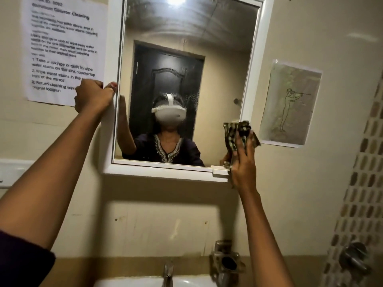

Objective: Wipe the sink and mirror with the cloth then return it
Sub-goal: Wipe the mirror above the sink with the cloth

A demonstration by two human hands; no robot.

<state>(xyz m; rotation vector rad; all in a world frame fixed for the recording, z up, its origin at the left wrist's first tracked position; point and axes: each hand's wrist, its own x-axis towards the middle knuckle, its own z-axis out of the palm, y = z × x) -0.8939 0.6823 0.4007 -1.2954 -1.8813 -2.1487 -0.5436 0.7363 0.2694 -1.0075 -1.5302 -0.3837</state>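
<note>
A white-framed mirror (253, 65) hangs on the beige wall above the white sink (186, 283). My left hand (93, 96) grips the frame's left edge, thumb on the glass side. My right hand (242, 162) presses a dark checked cloth (236, 134) against the mirror's lower right corner. Wet smears show on the glass near the middle. The sink's rim shows only at the bottom edge, with its tap (168, 272) standing at the back.
A printed instruction sheet (62, 38) is taped left of the mirror and a drawing (290, 104) right of it. A metal holder (227, 264) is fixed to the wall right of the tap. A shower valve (354, 258) sits on the tiled strip at right.
</note>
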